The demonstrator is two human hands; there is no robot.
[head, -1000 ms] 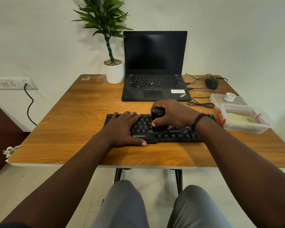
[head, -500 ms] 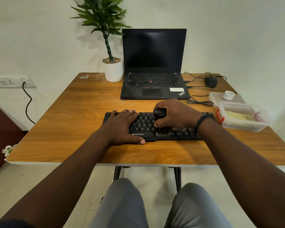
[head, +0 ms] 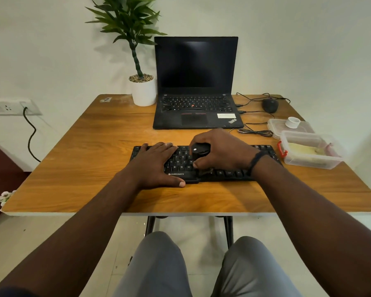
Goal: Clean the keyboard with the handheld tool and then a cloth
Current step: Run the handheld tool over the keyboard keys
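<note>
right hand (head: 223, 150) gripping black handheld tool (head: 200, 149) on keyboard (head: 227, 173), left hand (head: 156, 166) flat

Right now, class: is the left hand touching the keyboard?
Touching. The head view shows the left hand lying flat on the keyboard, covering its left keys.

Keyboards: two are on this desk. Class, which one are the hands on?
The separate black keyboard nearest the person: left hand flat on it, right hand holding the handheld tool. The laptop keyboard behind is untouched.
</note>
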